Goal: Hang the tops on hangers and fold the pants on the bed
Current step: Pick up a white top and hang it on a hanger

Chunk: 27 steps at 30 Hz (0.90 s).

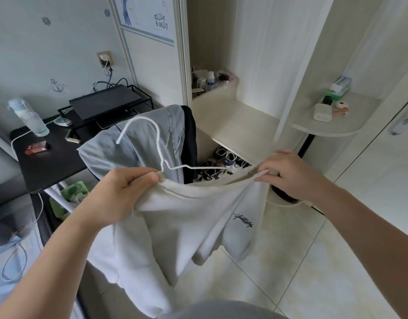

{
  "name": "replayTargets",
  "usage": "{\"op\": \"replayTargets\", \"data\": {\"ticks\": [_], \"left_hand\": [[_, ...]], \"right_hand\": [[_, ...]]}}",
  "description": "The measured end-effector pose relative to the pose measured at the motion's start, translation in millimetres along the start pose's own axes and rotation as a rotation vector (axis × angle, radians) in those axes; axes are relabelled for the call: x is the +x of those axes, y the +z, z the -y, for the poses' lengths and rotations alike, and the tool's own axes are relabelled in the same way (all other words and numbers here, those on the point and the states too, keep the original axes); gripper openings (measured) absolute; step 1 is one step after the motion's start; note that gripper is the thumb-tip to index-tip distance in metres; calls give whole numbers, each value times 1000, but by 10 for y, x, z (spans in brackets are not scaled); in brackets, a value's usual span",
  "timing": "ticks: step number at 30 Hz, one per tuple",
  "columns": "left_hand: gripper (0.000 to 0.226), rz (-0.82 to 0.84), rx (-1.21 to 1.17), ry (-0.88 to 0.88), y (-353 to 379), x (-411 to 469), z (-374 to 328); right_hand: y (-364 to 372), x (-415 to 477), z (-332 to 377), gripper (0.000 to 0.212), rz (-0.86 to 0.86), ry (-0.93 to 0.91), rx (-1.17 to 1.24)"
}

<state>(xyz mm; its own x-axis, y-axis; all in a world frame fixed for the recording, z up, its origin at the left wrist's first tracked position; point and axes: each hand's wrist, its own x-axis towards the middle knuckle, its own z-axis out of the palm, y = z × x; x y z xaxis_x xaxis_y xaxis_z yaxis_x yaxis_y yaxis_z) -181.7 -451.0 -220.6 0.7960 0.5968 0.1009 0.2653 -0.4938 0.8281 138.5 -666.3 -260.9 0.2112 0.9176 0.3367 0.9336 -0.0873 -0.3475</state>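
I have the white top (pixel 187 226) hanging in mid-air before me, my left hand (pixel 127 187) gripping its collar beside the thin white hanger (pixel 157 139) and my right hand (pixel 283 171) pinching the opposite collar edge. It looks soft, light and floppy, so I judge the ribbed neckline the firmest hold for my 2 hands.

The wardrobe door panel (pixel 147 21) carries the words "millie & sally" in dark letters. The white top (pixel 189 217) bears a dark scrawled logo that cannot be read.
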Motion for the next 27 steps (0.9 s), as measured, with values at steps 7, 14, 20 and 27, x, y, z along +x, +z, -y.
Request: {"op": "replayTargets", "data": {"ticks": [7,14,20,27], "left_hand": [[24,178,76,205,508,103,-371],[6,137,7,216,517,128,-293],[10,-79,97,226,365,54,24],[18,-293,96,72,278,148,241]], "right_hand": [[-224,283,915,22,174,26,320],[-158,220,1132,26,201,198,645],[-290,131,1014,19,109,255,640],[-296,-34,876,17,82,289,558]]}}
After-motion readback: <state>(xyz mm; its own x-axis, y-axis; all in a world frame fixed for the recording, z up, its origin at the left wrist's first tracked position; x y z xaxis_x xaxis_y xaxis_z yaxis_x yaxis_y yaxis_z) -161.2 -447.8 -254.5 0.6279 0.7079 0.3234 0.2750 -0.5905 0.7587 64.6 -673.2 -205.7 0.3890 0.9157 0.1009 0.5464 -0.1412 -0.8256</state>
